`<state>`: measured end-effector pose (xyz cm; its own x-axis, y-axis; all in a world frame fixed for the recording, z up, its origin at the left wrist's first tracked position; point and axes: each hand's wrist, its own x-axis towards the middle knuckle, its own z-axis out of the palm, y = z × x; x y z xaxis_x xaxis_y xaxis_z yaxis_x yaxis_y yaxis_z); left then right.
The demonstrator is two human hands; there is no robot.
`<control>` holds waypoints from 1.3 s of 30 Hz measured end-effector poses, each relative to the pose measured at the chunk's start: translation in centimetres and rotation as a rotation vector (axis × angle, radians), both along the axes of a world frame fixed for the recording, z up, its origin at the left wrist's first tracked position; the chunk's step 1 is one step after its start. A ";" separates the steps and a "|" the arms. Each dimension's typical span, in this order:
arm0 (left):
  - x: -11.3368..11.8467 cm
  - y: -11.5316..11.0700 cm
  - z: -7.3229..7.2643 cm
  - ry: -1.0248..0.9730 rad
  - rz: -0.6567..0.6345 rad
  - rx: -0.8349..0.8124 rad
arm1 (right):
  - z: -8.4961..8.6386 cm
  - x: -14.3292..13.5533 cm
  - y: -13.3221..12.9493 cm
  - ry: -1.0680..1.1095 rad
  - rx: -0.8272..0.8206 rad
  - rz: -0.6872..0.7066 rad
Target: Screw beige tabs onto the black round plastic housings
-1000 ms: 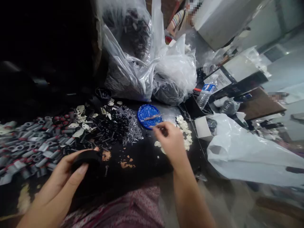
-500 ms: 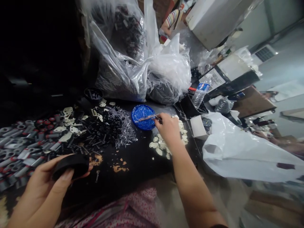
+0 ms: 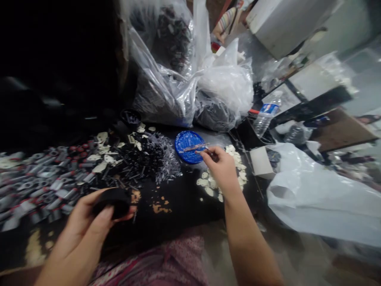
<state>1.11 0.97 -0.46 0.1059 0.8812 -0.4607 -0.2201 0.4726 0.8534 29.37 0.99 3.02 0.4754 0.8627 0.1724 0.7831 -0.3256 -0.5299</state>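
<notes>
My left hand is wrapped round a black, round, cup-like part, its thumb pressed into the near side. In my right hand is a thin stick-like tool coated with smear, held in a pinch. The tool lies across a round blue lid, whose inside is covered in a whitish, grease-like paste. Flat cream-coloured plates are spread under and around my right wrist. Left of the lid is a heap of small grey slivers, beside black springs and small dark parts.
Many grey cylinders with red rings cover the table's left. Clear plastic bags of parts stand at the back. To the right are a water bottle, a small white box and a large white bag. Another person's striped sleeve shows behind.
The whole view has shifted, so things appear farther right. My left hand still holds the black part. The tool stays over the blue lid, with my right hand's fingers slightly changed in pose.
</notes>
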 end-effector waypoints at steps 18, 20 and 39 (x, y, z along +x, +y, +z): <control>2.2 0.3 1.7 -0.510 -0.196 -0.244 | 2.7 -10.0 -2.1 0.671 -0.051 0.254; 1.9 -0.1 1.4 -0.359 -0.201 -0.112 | 2.7 -10.1 -2.2 0.650 -0.080 0.281; -1.8 -1.7 -0.1 -0.329 -0.231 -0.190 | 0.8 -10.8 -2.7 0.753 -0.339 0.506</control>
<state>-0.69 -0.72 -0.59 0.4578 0.7202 -0.5213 -0.3357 0.6830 0.6487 18.60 -1.66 3.84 -0.0819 0.9435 -0.3211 0.3661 -0.2712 -0.8902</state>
